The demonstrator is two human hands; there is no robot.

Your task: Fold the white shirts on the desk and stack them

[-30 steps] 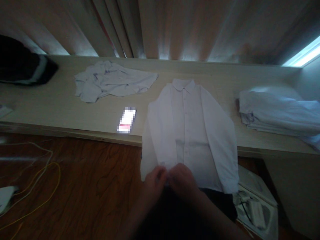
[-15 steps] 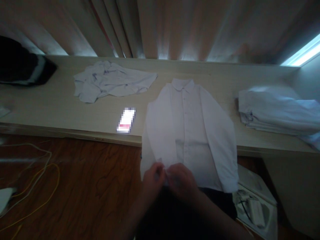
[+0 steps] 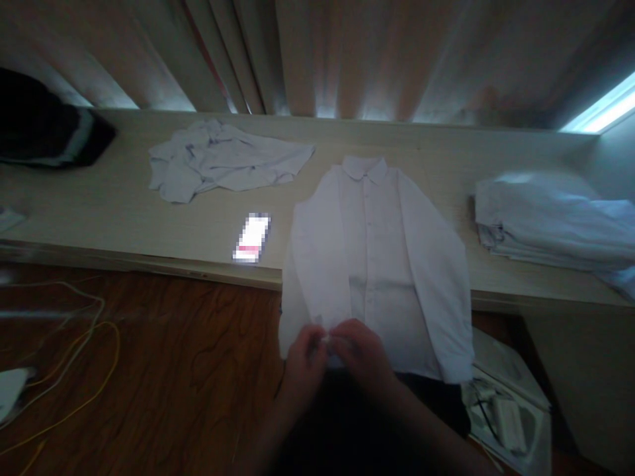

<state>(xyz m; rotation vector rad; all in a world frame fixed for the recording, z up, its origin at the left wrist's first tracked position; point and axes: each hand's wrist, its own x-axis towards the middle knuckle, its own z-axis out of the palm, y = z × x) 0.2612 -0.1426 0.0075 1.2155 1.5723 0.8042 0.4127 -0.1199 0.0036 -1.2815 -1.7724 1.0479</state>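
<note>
A white long-sleeved shirt [image 3: 381,264] lies front up with its collar toward the back of the shelf, its lower part hanging past the front edge over my lap. Both hands meet at the end of the sleeve on the left. My left hand [image 3: 308,354] pinches the cuff there between thumb and fingers. Close against it, my right hand [image 3: 360,347] is also closed on the cuff, its fingertips almost touching the left ones. The fingers hide the small part between them. The other sleeve is laid out along the right side of the shirt.
On the pale shelf [image 3: 109,211] are a crumpled white garment [image 3: 223,162], a blurred-out phone [image 3: 252,238], a pile of folded white clothes [image 3: 550,221] and a black item [image 3: 44,125]. Cables [image 3: 102,317] trail over the wooden floor. A bin-like box [image 3: 510,396] stands below right.
My hands stay at the cuff, with the fingers shifting slightly and the right hand lifting a touch. The shirt lies as before; the view has moved only a little.
</note>
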